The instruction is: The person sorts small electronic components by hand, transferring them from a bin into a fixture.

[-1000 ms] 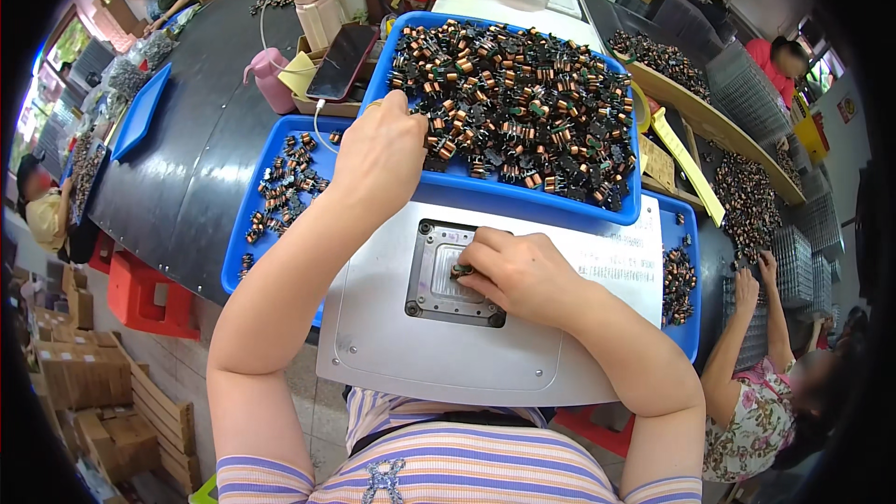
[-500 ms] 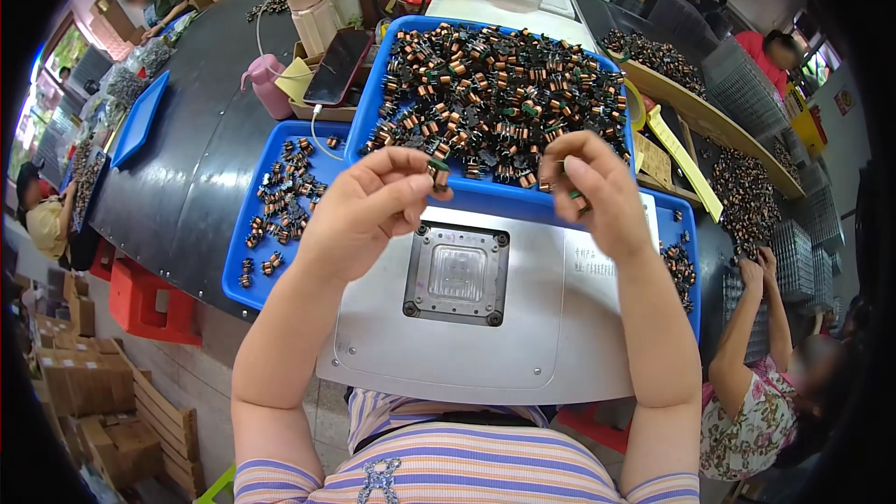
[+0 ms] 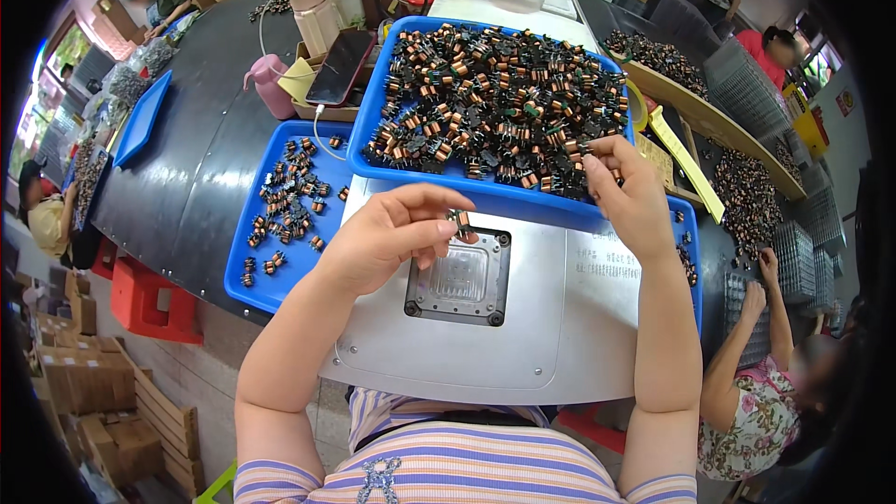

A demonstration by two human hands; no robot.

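Observation:
My left hand (image 3: 397, 235) pinches a small copper-wound coil (image 3: 460, 221) with a black base between thumb and fingers. It hovers over the far edge of the square metal fixture (image 3: 457, 303), which has a clear ribbed plate in its middle. My right hand (image 3: 627, 194) is at the front right rim of the large blue tray (image 3: 369, 135). Its thumb and fingertips close on a coil (image 3: 579, 151) at the edge of the heaped coils (image 3: 504, 98); the curled fingers partly hide the contact.
A lower blue tray (image 3: 238, 266) with scattered coils lies left, partly under the large tray. Beyond it are a phone (image 3: 341, 65), a pink bottle (image 3: 271, 86) and a flask (image 3: 313, 14). A yellow strip (image 3: 686, 163) lies right. Co-workers sit at both sides.
My left hand has moved down and right from the tray rim to the fixture, still holding its coil. My right hand has shifted right, its fingertips now at the heap's edge.

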